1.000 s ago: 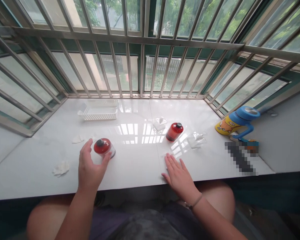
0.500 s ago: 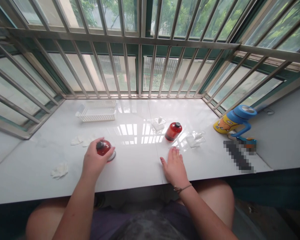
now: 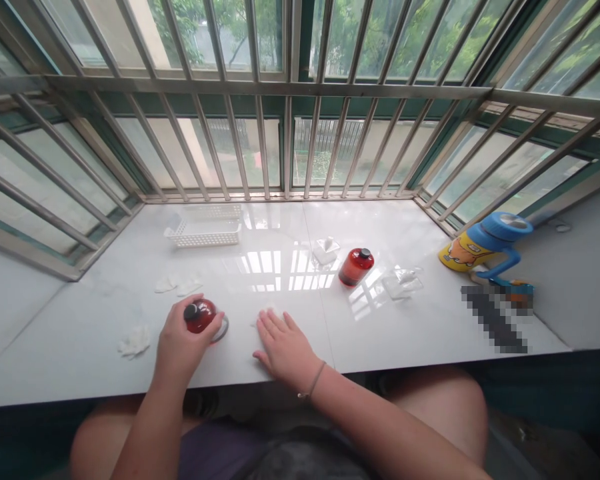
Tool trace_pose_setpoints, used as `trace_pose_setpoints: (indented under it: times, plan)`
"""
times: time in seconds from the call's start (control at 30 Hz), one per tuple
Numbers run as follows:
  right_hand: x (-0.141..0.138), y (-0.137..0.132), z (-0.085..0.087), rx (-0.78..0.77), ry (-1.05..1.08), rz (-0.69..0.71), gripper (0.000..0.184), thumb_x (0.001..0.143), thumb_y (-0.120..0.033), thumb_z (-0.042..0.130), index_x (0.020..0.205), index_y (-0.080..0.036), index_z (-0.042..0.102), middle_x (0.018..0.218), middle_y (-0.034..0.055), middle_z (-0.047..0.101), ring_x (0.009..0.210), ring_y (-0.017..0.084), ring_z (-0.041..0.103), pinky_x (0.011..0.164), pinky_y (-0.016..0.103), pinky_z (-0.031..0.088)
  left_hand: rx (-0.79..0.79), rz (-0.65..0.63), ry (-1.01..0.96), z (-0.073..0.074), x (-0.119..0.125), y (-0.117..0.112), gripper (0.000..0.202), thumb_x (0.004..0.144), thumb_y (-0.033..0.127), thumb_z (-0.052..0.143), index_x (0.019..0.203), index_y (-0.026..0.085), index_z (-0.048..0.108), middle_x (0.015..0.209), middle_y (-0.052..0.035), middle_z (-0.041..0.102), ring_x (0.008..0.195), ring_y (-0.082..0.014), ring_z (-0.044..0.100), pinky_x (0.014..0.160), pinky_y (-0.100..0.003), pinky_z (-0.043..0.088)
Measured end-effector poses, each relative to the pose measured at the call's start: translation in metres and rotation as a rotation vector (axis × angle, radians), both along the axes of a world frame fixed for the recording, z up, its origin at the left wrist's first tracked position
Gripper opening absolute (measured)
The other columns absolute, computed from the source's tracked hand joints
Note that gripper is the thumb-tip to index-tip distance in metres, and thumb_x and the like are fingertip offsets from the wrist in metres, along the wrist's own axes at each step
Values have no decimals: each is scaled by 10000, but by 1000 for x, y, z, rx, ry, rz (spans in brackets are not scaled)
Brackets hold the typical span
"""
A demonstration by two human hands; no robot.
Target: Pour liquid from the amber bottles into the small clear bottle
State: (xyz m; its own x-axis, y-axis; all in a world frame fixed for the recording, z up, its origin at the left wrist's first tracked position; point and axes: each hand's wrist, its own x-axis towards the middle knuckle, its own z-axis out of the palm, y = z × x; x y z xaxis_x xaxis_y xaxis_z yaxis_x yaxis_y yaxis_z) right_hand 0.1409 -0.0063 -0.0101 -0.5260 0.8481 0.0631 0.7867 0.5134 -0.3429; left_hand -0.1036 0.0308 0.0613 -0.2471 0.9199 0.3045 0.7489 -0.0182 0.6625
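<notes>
My left hand is wrapped round a red see-through bottle with a black cap. The bottle leans, its cap toward the left and its pale round bottom edge showing at the right. To the right of it, my right hand lies flat on the white tabletop, fingers stretched out. Something thin and whitish shows faintly at its fingertips; I cannot make out what it is. A second red bottle with a black cap stands farther back on the right, apart from both hands.
Crumpled white pieces lie at the left, with more behind my left hand. A white perforated basket sits at the back left. Clear plastic packets flank the standing bottle. A blue and yellow flask is at the right, before barred windows.
My right hand has slid left across the tabletop, from near the standing bottle to beside the held one. The held bottle has shifted slightly toward me. The view has shifted slightly too.
</notes>
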Motion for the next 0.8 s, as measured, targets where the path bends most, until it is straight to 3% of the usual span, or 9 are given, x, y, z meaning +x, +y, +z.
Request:
trace_pose_setpoints:
  times: [0.17, 0.27, 0.37, 0.47, 0.53, 0.6, 0.7, 0.8]
  plan:
    - [73, 21, -7, -77, -168, -511, 811, 1120, -547, 440, 1685, 26, 340, 1762, 289, 259, 1667, 421, 259, 1338, 604, 235, -20, 8, -26, 1, 2, -3, 557, 801, 526, 820, 1280, 284, 667, 1322, -80, 709, 1200, -346, 706, 1068, -498, 599]
    - [93, 39, -9, -72, -186, -606, 857, 1123, -541, 412, 1658, 120, 307, 1744, 355, 239, 1657, 460, 260, 1334, 606, 227, -23, 14, -38, 1, 4, -3, 552, 801, 526, 812, 1278, 290, 668, 1337, -73, 701, 1204, -346, 700, 1037, -490, 614]
    - [70, 57, -9, -55, -168, -555, 896, 1128, -572, 367, 1637, 163, 298, 1717, 408, 240, 1648, 500, 252, 1318, 648, 227, -18, 5, -44, -1, 4, -3, 543, 805, 525, 805, 1276, 288, 676, 1330, -76, 695, 1189, -343, 700, 1026, -491, 619]
    - [14, 64, -6, -28, -125, -347, 866, 1134, -561, 376, 1651, 130, 309, 1740, 366, 240, 1667, 462, 219, 1341, 598, 214, -1, 0, -48, -3, 2, -2, 538, 809, 522, 806, 1273, 282, 676, 1316, -79, 698, 1184, -338, 700, 1035, -486, 613]
    - [-21, 60, -4, -14, -90, -127, 830, 1123, -599, 419, 1670, 24, 376, 1769, 254, 294, 1679, 374, 239, 1365, 486, 210, 14, -10, -45, -5, 1, -1, 533, 813, 511, 805, 1271, 275, 671, 1313, -82, 705, 1194, -338, 698, 1055, -486, 601]
    - [-39, 56, -2, -3, -64, 40, 783, 1106, -649, 448, 1685, -124, 420, 1779, 127, 350, 1684, 265, 252, 1371, 386, 195, 25, -20, -41, -6, 0, 0, 527, 817, 500, 805, 1269, 266, 667, 1309, -86, 710, 1202, -340, 697, 1073, -491, 588]
    - [-22, 65, -1, -9, -71, 49, 686, 1120, -612, 441, 1679, -216, 443, 1767, 72, 391, 1671, 218, 288, 1376, 380, 170, 30, -24, -42, -7, -1, -1, 519, 823, 497, 802, 1265, 262, 668, 1291, -91, 711, 1194, -340, 700, 1065, -489, 591]
    - [19, 100, 0, -29, -119, -216, 718, 1157, -470, 314, 1692, 9, 322, 1759, 291, 287, 1675, 380, 251, 1354, 589, 161, 15, -26, -60, -4, 1, -3, 513, 823, 495, 801, 1265, 269, 671, 1288, -86, 705, 1176, -328, 706, 982, -446, 625]
